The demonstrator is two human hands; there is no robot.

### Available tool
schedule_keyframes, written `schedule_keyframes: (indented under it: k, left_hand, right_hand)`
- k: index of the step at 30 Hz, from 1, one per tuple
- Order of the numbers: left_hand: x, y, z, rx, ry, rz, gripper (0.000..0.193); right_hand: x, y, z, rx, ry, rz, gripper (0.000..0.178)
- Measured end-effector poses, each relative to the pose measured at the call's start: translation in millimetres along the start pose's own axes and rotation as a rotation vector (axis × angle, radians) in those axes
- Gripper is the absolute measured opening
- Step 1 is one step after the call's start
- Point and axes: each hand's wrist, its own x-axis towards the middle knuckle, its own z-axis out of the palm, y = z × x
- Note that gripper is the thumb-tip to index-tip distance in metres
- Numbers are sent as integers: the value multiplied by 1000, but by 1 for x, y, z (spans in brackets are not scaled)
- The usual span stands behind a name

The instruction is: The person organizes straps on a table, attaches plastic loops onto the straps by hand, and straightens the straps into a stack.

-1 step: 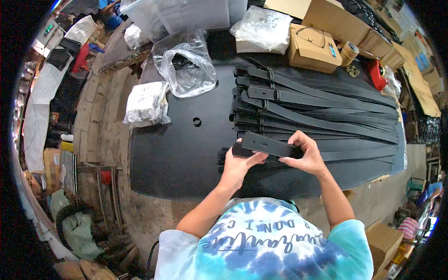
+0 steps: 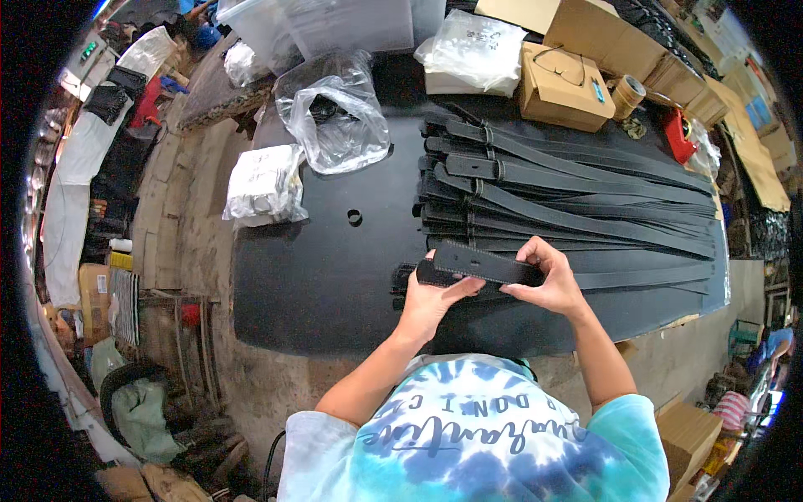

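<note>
A black leather belt strap with stitched edges and a small slot near its end is held up between my two hands, over the near edge of the belt pile. My left hand is closed on its left part, thumb in front, where a second dark layer shows behind. Fingers and thumb of my right hand pinch the strap's right part. Beyond them, many black belts lie lengthwise, some with keeper loops round them. A small black loop stands alone to the left.
On the dark table are a white packet and a clear plastic bag. Along the back stand a translucent bin, a white-wrapped bundle, a cardboard box with eyeglasses, a tape roll and a red dispenser.
The free end of the belt strap has tipped slightly downward in my hands. Both hands keep their grip, and the view has shifted very slightly.
</note>
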Motion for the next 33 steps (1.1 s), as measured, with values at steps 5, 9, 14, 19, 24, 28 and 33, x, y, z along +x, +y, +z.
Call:
schedule_keyframes:
  k: [5, 9, 14, 19, 24, 28, 33]
  left_hand:
    - [15, 23, -24, 341, 6, 267, 32]
    - [66, 39, -99, 397, 348, 491, 38]
    - [111, -12, -186, 1295, 507, 522, 44]
    - [119, -31, -204, 1509, 401, 536, 47]
    - [86, 18, -142, 12, 315, 81, 35]
    - [44, 54, -92, -195, -56, -33, 39]
    - [24, 55, -58, -153, -24, 29, 33]
  right_hand:
    - [1, 4, 2, -6, -12, 13, 39]
    - [4, 9, 3, -21, 29, 15, 39]
    - [8, 7, 10, -21, -65, 24, 34]
    - [11, 12, 8, -16, 16, 74, 35]
    - [11, 13, 5, -38, 64, 30, 36]
    - [11, 9, 6, -88, 105, 7, 34]
    - [13, 7, 9, -189, 175, -97, 34]
